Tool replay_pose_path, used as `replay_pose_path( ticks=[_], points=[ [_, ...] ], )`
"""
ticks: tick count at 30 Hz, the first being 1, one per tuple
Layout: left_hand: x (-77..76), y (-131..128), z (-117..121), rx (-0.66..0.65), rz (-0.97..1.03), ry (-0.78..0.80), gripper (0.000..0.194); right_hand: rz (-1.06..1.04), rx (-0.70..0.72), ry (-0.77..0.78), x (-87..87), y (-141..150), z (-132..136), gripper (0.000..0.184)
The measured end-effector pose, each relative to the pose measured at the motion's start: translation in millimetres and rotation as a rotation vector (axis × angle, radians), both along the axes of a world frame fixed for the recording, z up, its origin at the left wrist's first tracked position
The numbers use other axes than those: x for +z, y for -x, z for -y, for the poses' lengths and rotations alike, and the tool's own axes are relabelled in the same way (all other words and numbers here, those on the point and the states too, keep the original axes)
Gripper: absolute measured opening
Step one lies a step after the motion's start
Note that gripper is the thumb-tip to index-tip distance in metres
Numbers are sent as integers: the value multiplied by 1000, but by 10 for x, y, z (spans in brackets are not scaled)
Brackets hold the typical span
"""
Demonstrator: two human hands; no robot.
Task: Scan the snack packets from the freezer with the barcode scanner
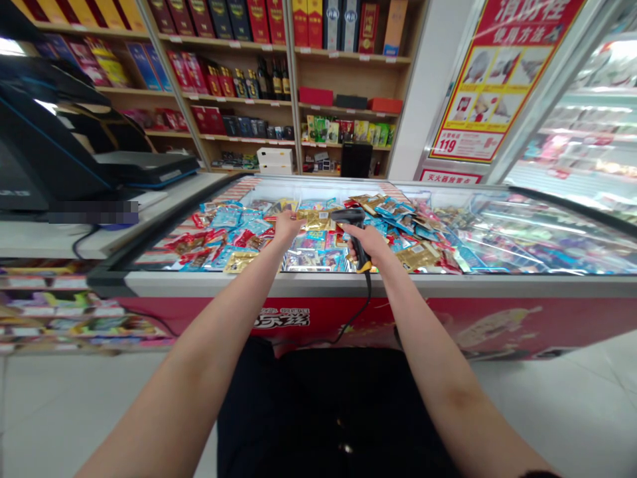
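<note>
A: fingers?
B: left hand [287, 227] pinching the gold packet [316, 220], right hand [372, 244] wrapped round the scanner [359, 247], both over the freezer [174, 284].
A: tips?
B: imo hold the packet flat, label [323, 215] squarely facing the scanner, to its right.
</note>
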State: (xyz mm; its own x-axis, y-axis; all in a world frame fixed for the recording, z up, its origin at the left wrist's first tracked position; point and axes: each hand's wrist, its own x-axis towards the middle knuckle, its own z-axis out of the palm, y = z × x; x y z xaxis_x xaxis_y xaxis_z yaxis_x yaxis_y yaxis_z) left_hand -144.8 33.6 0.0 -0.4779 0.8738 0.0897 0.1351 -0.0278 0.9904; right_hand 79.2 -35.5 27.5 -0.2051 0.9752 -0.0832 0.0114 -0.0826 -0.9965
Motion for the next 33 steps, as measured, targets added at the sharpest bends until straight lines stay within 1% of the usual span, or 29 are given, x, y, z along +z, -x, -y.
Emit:
replay_pose_path(
  ticks=[6,10,13,17,19,21,22,25,27,30,33],
  points=[
    [75,4,-11,13,44,10,28,-43,-47,36,37,-68,13,38],
    [128,-72,-108,17,102,-8,29,-99,-98,42,47,-231,-36,36],
    [170,-252,-209,-46,139,-12,33,-130,-134,29,30,-420,-110,35],
    [217,-626,-378,-131,171,-9,39,-172,-200,10,-12,-678,-210,33],
    [228,-823,-463,-187,152,-7,41,-199,-228,-9,-35,-784,-248,32],
    [227,-993,-533,-229,45,1,43,-217,-240,-29,-61,-871,-279,31],
    [221,-1063,-559,-236,-55,10,47,-221,-241,-34,-74,-907,-292,30],
    [181,-1206,-606,-220,-456,32,59,-212,-253,-24,-103,-985,-321,32],
    [138,-1257,-627,-214,-675,22,59,-184,-251,-4,-105,-1005,-325,34],
    [63,-1297,-666,-230,-843,-7,48,-155,-259,30,-78,-979,-304,36],
    [5,-1313,-699,-271,-901,-4,43,-160,-273,61,-52,-906,-269,35]
  ],
)
